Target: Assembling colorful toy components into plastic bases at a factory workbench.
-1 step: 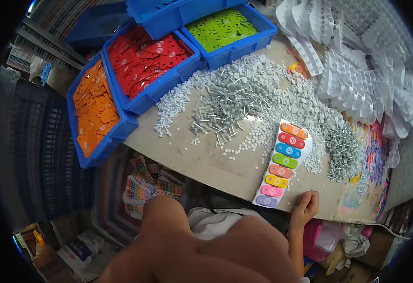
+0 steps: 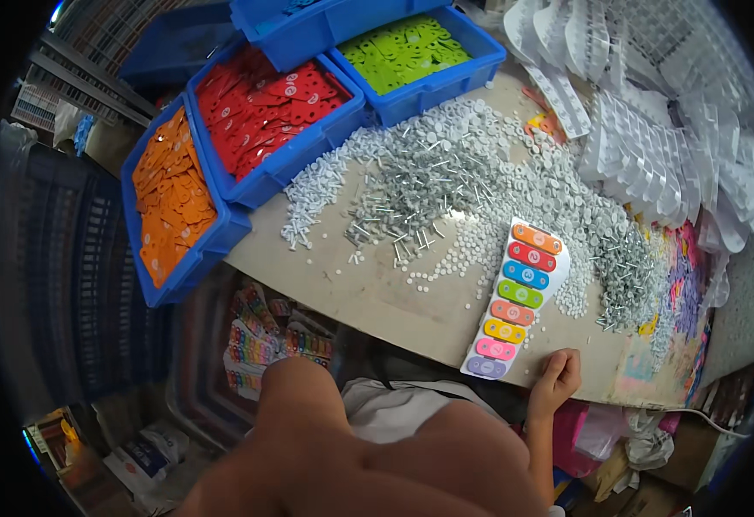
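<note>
My right hand (image 2: 558, 379) rests in a closed fist at the table's near edge. Nothing shows between its fingers. Just left of it, apart from the fist, a toy xylophone (image 2: 517, 295) lies slanted on the table. It has a white tapered base and several coloured bars, from orange at the far end to purple at the near end. Around its far end spread small white plastic washers (image 2: 467, 250) and a heap of metal pins (image 2: 428, 185). Blurred bare skin fills the bottom of the view; no left hand can be made out there.
Blue bins hold orange pieces (image 2: 174, 202), red pieces (image 2: 269, 108) and green pieces (image 2: 407, 53) at the back left. White plastic bases (image 2: 644, 155) are stacked back right. Below the table's left edge, a clear tub (image 2: 200, 345) contains more colourful xylophones. Another pin heap (image 2: 626, 276) lies right.
</note>
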{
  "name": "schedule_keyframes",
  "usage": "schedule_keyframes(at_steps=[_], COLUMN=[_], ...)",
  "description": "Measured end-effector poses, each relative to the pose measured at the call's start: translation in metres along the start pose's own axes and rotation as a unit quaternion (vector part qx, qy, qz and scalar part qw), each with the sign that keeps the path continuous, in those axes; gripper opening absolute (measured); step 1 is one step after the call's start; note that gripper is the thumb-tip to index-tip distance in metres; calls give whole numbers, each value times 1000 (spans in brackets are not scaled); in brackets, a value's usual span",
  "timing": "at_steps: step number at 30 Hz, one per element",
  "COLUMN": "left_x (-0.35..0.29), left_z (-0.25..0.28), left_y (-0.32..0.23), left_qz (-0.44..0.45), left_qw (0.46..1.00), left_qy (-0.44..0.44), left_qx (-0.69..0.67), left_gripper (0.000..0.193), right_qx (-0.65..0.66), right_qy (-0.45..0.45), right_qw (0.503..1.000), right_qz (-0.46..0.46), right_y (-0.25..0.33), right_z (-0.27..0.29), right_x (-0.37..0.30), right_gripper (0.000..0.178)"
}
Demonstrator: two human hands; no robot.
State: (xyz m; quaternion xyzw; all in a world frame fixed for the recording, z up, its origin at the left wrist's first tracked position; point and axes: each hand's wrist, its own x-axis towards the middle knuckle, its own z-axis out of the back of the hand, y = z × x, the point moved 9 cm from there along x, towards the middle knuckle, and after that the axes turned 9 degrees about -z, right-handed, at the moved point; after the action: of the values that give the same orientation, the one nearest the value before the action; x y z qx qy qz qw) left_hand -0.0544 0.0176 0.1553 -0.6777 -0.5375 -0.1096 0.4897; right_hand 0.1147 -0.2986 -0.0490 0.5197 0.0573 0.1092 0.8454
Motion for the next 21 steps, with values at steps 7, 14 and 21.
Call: schedule_keyframes(at_steps=[7,14,21], left_x=[5,-19,-101], left_z=[25,98,190], left_y=[-18,-4,38], left_qz=[-16,63,130], left_qw=[995,780,624], left_qy=[-56,-9,110], left_qx=[81,623,763], left_gripper=[36,16,8], right_qx=[-4,23,-96], right_qy=[0,-63,-99], right_qw=[1000,997,990], right_qz=[-5,-26,-13], right_y=[2,-7,-3], right_z=[-1,27,48], right_x=[0,4,30], right_gripper=[32,20,9])
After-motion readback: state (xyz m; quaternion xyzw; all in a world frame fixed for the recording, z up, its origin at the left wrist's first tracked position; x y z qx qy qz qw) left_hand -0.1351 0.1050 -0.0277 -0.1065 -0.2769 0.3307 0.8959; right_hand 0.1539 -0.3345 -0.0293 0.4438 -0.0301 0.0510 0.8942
